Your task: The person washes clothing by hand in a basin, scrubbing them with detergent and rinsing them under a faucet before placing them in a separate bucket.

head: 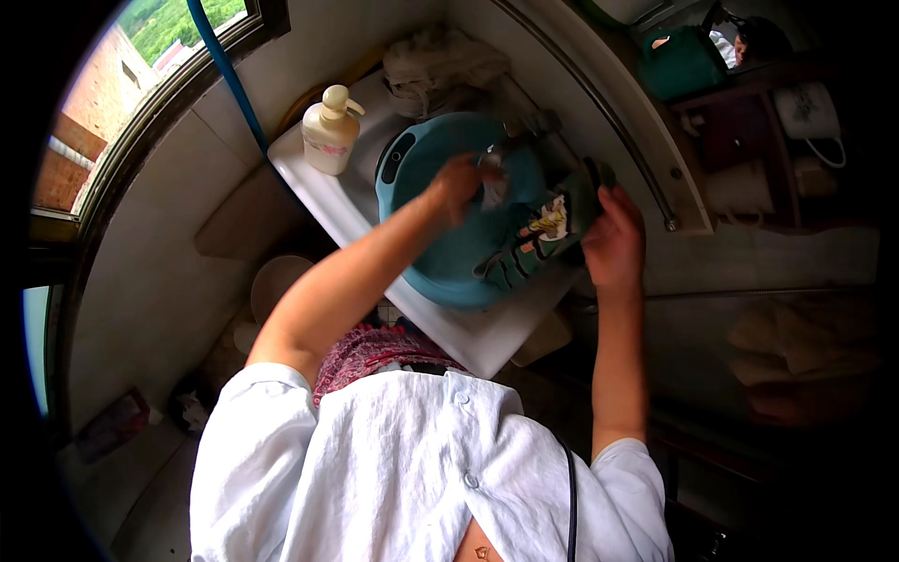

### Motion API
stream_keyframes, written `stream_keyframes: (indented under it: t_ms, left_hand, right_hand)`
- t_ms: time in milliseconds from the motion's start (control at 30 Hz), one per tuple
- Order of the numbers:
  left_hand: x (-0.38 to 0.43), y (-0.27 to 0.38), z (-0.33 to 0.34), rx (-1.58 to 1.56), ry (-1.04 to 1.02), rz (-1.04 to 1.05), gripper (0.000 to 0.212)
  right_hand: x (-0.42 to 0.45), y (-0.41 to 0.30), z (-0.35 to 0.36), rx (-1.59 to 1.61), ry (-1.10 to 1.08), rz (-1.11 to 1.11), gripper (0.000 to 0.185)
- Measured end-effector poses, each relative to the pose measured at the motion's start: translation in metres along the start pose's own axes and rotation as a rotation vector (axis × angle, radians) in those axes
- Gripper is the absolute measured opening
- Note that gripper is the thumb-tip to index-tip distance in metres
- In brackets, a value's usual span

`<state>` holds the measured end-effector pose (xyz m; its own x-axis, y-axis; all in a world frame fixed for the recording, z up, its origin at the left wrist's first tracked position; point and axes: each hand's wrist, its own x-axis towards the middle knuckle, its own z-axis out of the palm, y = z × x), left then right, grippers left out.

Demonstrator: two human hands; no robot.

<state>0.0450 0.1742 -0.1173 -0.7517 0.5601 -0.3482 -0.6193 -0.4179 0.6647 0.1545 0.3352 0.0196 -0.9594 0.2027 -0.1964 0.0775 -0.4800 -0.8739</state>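
Observation:
My left hand [455, 188] is blurred over a blue plastic basin [439, 263], close to the faucet [537, 128]. A whitish, blurred patch shows at its fingers; whether it is water or a held thing I cannot tell. At the basin's right side my right hand [615, 235] grips the edge of a dark green item [537, 235] with black stripes and a yellow and white print. This item slants down into the basin, and its exact kind is unclear. The basin rests in a white sink [484, 344].
A cream pump bottle [330, 139] stands on the sink's left corner. Crumpled cloth [442, 67] lies behind the basin. A blue hose [225, 70] hangs by the window. A metal rail [611, 116], a shelf [779, 151] and a white mug [808, 116] are at right.

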Motion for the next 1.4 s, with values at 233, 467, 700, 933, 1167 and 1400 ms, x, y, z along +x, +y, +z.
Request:
stream_keyframes:
  t_ms: [233, 467, 700, 933, 1167, 1400]
  left_hand:
    - [-0.028, -0.032, 0.014, -0.593, -0.083, -0.146, 0.021]
    - [-0.044, -0.022, 0.011, -0.328, -0.148, -0.133, 0.03]
    - [-0.018, 0.011, -0.003, -0.287, -0.13, -0.18, 0.025]
    - [-0.037, -0.021, 0.014, -0.045, 0.241, -0.5, 0.043]
    - [-0.01, -0.056, 0.004, 0.102, 0.172, 0.0, 0.025]
    - [0.023, -0.132, -0.041, -0.485, 0.106, -0.176, 0.018]
  right_hand:
    - [0.026, 0.093, -0.028, -1.185, -0.205, -0.495, 0.042]
    - [0.046, 0.111, -0.067, -0.467, -0.005, -0.169, 0.049]
    - [0.043, 0.1, -0.072, -0.2, -0.185, 0.144, 0.04]
    - [0.034, 0.093, -0.037, -0.673, -0.05, -0.273, 0.038]
    - [-0.014, 0.166, 0.015, -1.318, -0.172, -0.724, 0.03]
    - [0.037, 0.181, -0.003, -1.142, 0.192, -0.626, 0.016]
